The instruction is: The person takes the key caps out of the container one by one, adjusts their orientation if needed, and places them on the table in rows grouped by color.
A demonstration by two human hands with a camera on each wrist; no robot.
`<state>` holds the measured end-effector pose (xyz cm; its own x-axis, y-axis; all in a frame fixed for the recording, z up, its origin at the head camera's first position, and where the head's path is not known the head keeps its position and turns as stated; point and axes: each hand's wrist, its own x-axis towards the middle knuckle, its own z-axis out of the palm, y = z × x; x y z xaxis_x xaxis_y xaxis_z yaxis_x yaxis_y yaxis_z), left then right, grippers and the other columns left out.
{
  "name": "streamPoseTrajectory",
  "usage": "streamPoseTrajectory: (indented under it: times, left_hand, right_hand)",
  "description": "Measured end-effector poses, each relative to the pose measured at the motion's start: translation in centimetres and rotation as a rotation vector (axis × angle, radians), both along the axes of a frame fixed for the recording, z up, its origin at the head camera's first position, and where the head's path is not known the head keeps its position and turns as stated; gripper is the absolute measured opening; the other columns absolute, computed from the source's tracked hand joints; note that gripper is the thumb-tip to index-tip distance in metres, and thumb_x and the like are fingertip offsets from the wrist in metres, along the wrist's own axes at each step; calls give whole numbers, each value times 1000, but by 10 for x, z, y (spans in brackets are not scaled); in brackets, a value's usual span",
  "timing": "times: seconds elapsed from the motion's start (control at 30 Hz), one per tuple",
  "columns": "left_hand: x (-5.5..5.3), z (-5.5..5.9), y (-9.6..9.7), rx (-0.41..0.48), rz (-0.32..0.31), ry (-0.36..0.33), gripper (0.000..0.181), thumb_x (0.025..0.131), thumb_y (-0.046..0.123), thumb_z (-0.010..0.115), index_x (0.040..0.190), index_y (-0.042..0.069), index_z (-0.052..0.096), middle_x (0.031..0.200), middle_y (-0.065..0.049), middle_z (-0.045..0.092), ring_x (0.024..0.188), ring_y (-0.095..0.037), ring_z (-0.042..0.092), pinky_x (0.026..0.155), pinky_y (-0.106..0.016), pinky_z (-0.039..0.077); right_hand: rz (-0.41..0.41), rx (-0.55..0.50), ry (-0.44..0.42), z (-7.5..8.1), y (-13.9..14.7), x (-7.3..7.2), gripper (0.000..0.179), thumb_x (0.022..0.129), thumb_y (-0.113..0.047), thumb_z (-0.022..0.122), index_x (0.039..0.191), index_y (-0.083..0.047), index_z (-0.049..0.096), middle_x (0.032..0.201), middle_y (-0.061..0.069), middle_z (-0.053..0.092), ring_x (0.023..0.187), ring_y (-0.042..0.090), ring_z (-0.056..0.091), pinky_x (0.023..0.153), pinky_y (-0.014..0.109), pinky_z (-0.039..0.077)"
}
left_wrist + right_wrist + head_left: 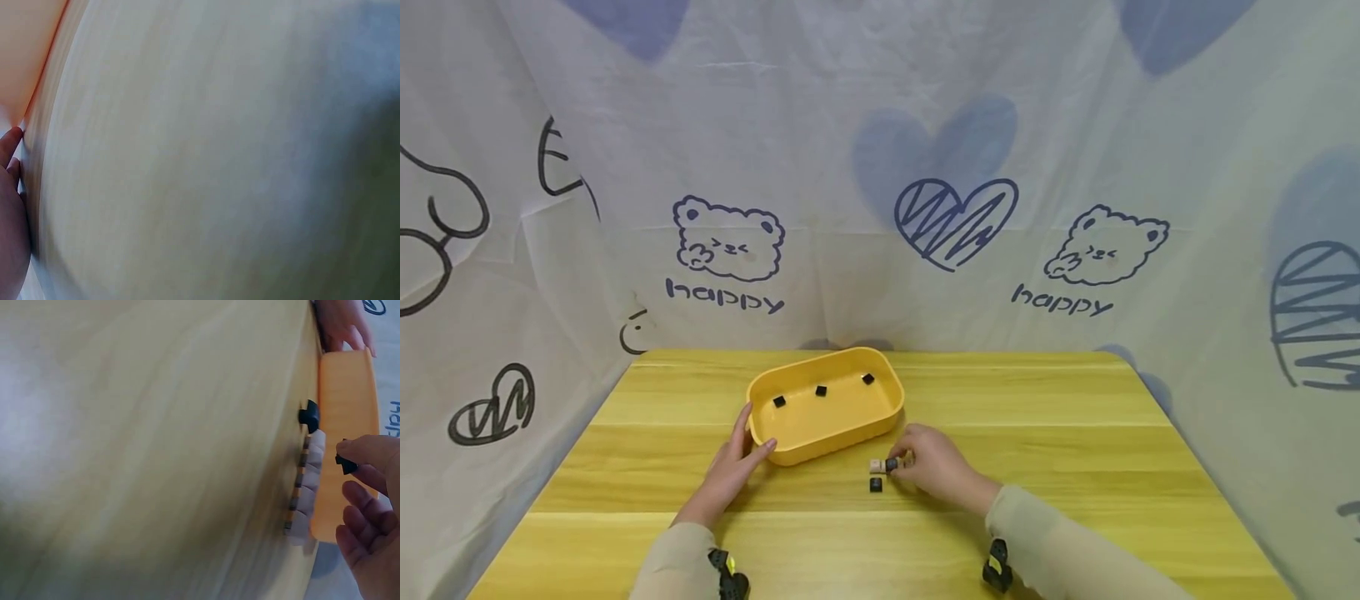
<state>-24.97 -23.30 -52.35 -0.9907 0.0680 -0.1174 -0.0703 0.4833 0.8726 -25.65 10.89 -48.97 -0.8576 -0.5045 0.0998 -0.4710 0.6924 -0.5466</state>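
Note:
A yellow plastic tray [827, 442] stands on the table with three black keycaps [821, 391] inside. My left hand [727, 479] rests against its near left corner, thumb and fingers spread fairly straight along the rim. Between thumb and forefinger, my right hand [936, 468] pinches a black keycap [345, 465], just off the tray's near right side. Under that hand, a row of pale keycaps [305, 494] lies on the table, partly hidden in the head view. Another black keycap [876, 484] sits on the table beside the row's left end.
The wood-grain table [1045, 433] reaches back to a white cloth [827, 125] printed with hearts and bears. Both forearms wear pale sleeves [1052, 533] with black wrist devices [997, 567].

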Motion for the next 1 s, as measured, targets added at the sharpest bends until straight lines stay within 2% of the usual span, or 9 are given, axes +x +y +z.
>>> streamPoseTrajectory:
  times: [0.3, 0.6, 1.0]
  left_hand:
    - [-2, -3, 0, 2, 4, 0, 88, 97, 49, 55, 157, 33, -7, 156, -27, 17, 144, -41, 16, 111, -63, 11]
    - [0, 0, 1, 0, -3, 19, 88, 98, 46, 55, 157, 28, -8, 156, -28, 17, 143, -42, 17, 112, -62, 11]
    - [0, 0, 1, 0, 4, 8, 87, 98, 48, 55, 157, 30, -7, 156, -28, 17, 143, -42, 16, 111, -62, 11]
  right_hand:
    - [81, 128, 139, -10, -2, 4, 17, 76, -23, 84, 90, -15, 79, 74, -13, 47, 68, 4, 43, 64, 23, 39]
    - [120, 230, 236, -14, -2, 8, 21, 75, -28, 85, 94, -19, 80, 72, -11, 42, 65, 6, 36, 66, 26, 35]
    - [107, 246, 237, -15, -4, 9, 23, 75, -31, 84, 94, -19, 80, 71, -13, 40, 66, 7, 36, 66, 26, 33]
